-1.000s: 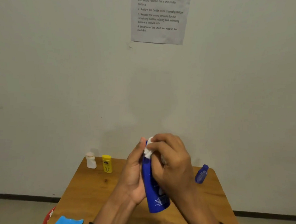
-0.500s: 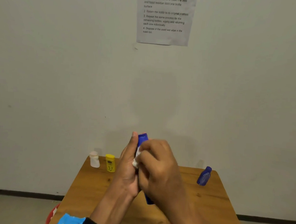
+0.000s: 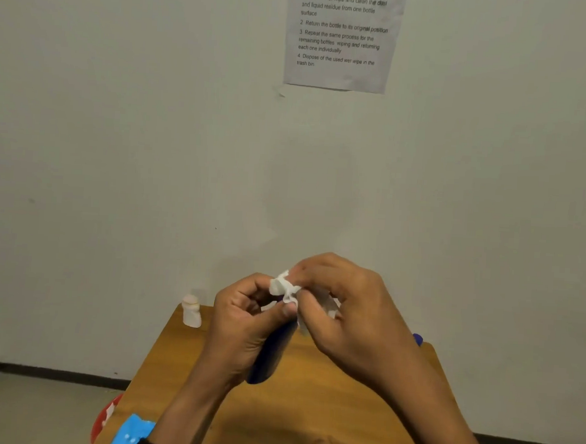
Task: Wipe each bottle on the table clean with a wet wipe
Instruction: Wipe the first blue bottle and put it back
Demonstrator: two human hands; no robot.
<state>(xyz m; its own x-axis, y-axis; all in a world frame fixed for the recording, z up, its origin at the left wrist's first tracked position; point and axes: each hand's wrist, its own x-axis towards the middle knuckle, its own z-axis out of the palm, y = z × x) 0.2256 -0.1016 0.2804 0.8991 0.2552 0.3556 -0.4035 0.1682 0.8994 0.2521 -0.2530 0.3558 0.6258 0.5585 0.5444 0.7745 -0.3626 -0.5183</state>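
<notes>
My left hand point(image 3: 244, 325) grips a tall dark blue bottle point(image 3: 271, 354) above the wooden table point(image 3: 324, 412); only the bottle's lower body shows below my fingers. My right hand point(image 3: 351, 314) pinches a crumpled white wet wipe point(image 3: 284, 286) against the bottle's top. A small white bottle point(image 3: 191, 311) stands at the table's far left corner. Behind my right wrist, at the far right, just the cap of a small blue bottle point(image 3: 417, 339) peeks out. The yellow bottle is hidden behind my left hand.
A blue wipe pack point(image 3: 131, 433) lies at the table's near left edge. Below it on the floor is a red bin point(image 3: 104, 419). A printed instruction sheet point(image 3: 340, 36) hangs on the grey wall behind the table.
Both hands rose slightly and the wipe moved up onto the bottle's top, covering the cap. My left hand now hides the yellow bottle, and my right wrist covers most of the small blue bottle.
</notes>
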